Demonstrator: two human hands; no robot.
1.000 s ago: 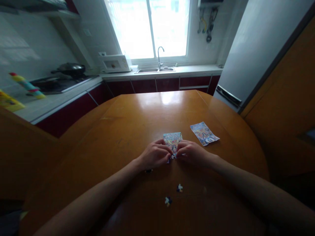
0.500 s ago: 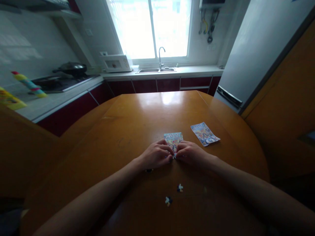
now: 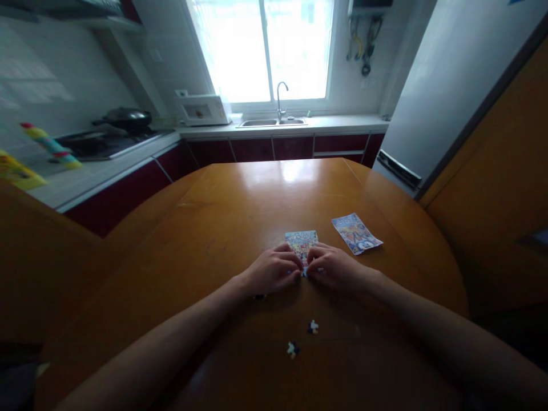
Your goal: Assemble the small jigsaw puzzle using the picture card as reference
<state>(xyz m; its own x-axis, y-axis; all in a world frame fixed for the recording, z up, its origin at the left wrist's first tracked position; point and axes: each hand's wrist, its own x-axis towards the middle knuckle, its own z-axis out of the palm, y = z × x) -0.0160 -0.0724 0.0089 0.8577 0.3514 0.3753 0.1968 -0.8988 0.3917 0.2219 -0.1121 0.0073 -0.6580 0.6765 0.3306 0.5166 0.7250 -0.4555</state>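
Observation:
A small, partly assembled jigsaw puzzle [image 3: 302, 240] with a colourful print lies flat on the wooden table. My left hand [image 3: 274, 268] is at its lower left edge, fingers curled and closed on it. From the opposite side, my right hand [image 3: 331, 265] closes its bent fingers on the lower right edge. Both sets of fingertips nearly meet at the puzzle's bottom, covering much of that part. Nearer to me lie two loose puzzle pieces, an upper piece [image 3: 313, 326] and a lower piece [image 3: 293, 349]. A dark piece [image 3: 259, 297] shows partly below my left wrist.
A creased printed sheet [image 3: 356, 233] lies to the right of the puzzle on the round table [image 3: 240, 200]. Beyond the table are a counter with a sink [image 3: 261, 123], a microwave [image 3: 201, 110] and a wok [image 3: 128, 119]. A fridge [image 3: 445, 80] stands at right.
My right hand's fingers have shifted very slightly at the puzzle's lower edge. The puzzle, the loose pieces and my left hand look almost the same.

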